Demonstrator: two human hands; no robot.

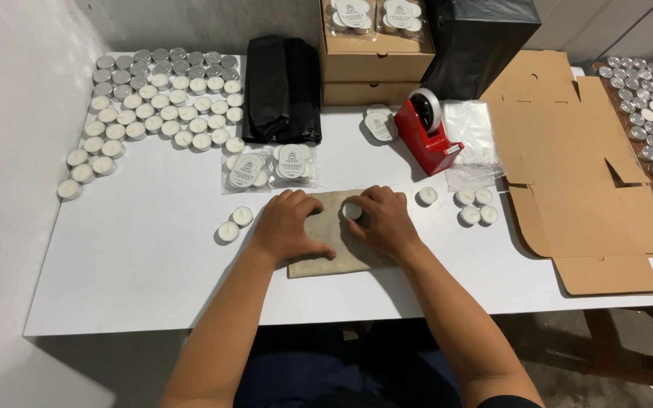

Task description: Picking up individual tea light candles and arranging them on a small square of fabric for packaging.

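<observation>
The right hand pinches one small white tealight candle between its fingers, holding it on top of a beige cloth pouch that lies flat near the front of the white table. The left hand presses down on the left part of the same pouch, its fingers lightly spread and flat on the fabric.

I think the main risk is that the candle slips from the pinch and rolls, because its metal cup is smooth and round; it could knock the loose candles nearby. The pouch can also slide or wrinkle if the left hand lifts. A wide elbow move may push the two candles on the left off their place.

Now the counts. Two candles lie left of the left hand. One single candle lies just right of the right hand, and four more make a small group beyond it. Two clear packets of candles lie behind the pouch, and one more packet leans beside the one red tape dispenser. Two brown boxes are stacked at the back (with more packets on top, I cannot count them well). One pile of black bags and one flat cardboard blank are there too. The big field of candles at the back left has roughly fifty; an exact number I cannot give.
</observation>
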